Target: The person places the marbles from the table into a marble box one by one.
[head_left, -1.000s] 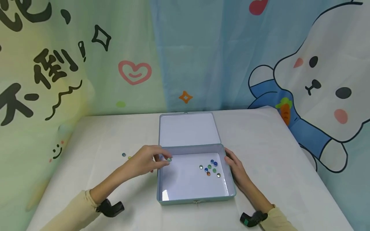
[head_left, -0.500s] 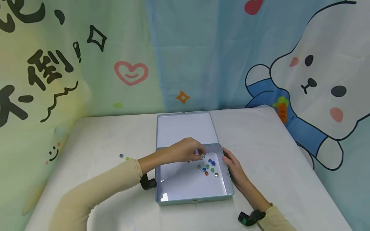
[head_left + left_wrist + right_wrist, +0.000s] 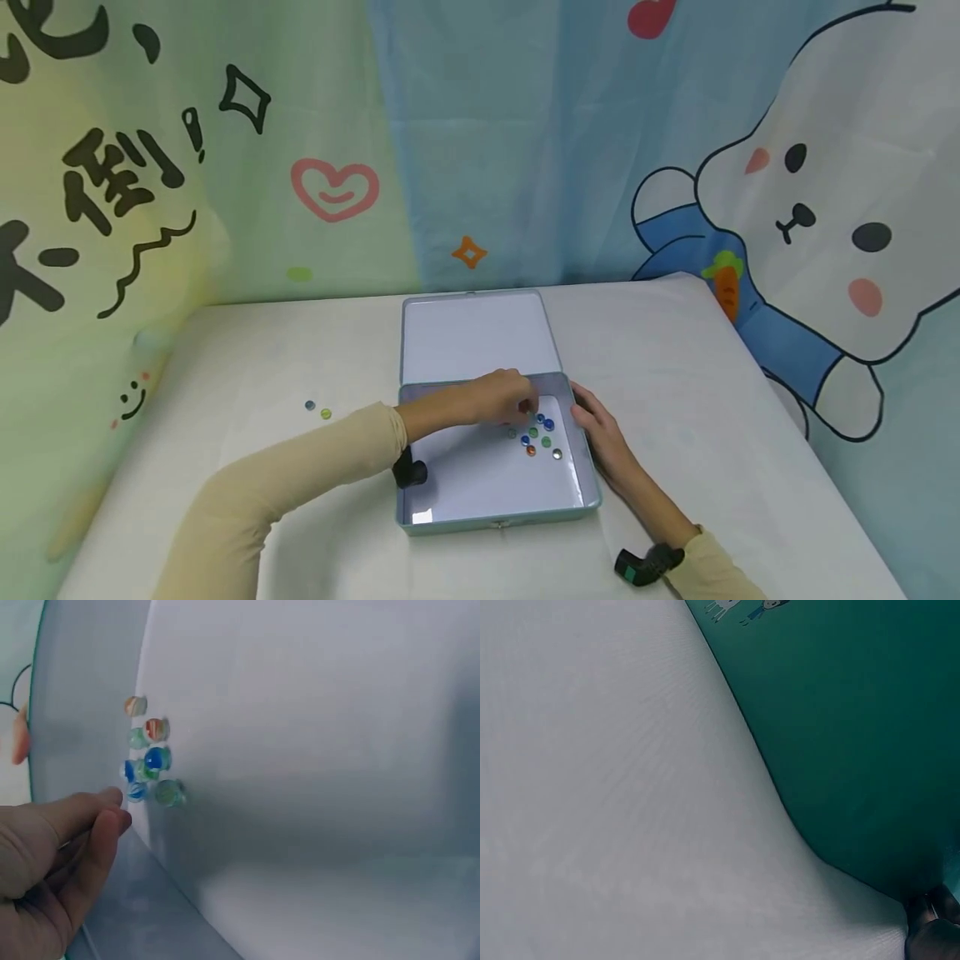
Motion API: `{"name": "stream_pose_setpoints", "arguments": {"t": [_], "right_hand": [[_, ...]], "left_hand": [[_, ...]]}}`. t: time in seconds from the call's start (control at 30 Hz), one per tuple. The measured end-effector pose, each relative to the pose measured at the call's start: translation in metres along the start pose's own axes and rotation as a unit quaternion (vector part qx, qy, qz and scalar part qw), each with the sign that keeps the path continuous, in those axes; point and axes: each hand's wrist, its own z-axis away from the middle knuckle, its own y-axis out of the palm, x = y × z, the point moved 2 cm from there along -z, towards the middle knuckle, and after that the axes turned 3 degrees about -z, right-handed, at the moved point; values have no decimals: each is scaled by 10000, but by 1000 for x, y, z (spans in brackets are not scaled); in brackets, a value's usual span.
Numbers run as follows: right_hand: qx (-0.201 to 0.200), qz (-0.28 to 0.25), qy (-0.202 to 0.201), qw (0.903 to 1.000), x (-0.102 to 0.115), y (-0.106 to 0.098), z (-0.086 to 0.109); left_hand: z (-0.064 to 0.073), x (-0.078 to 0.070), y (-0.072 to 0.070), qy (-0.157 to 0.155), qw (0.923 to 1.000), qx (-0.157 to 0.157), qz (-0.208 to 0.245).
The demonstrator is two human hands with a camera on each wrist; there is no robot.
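Note:
In the head view, my left hand (image 3: 506,397) reaches over the right part of an open pale-green tin box (image 3: 491,521). Thumb and fingertips meet in a pinch; the marble they carried is hidden at the tips. Just past them in the left wrist view lie several glass marbles, among them an orange-striped marble (image 3: 156,729), a blue marble (image 3: 157,757) and a clear greenish marble (image 3: 169,793). My right hand (image 3: 606,437) holds the box's right side wall, its thumb at the rim. Only its fingertips (image 3: 930,919) show at the corner in the right wrist view.
The box lid (image 3: 476,335) lies folded back behind the box. Left of the box, a blue marble (image 3: 310,405) and a yellow-green marble (image 3: 326,413) rest on the white tablecloth (image 3: 330,337). A printed curtain (image 3: 487,150) hangs behind the table.
My left hand has carried a marble from the box's left rim rightward to the marble cluster, then dipped slightly lower. The right hand has kept its place on the box.

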Motion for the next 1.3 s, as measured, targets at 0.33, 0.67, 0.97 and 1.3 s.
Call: {"name": "stream_pose_setpoints", "arguments": {"t": [0.33,0.67,0.97,1.3], "right_hand": [[43,-40,-42,10000,1,1,2],[-3,-18,-112,9999,-1,0,2],[-27,22,-143,9999,-1,-1,1],[-76,-11,-72,9999,-1,1,2]], "left_hand": [[-4,-3,13,-48,9977,36,-670],[-3,-4,16,34,9974,-106,-705],[13,-10,-21,-197,9995,-61,-218],[128,63,-85,-952,9774,-1501,1142]]}}
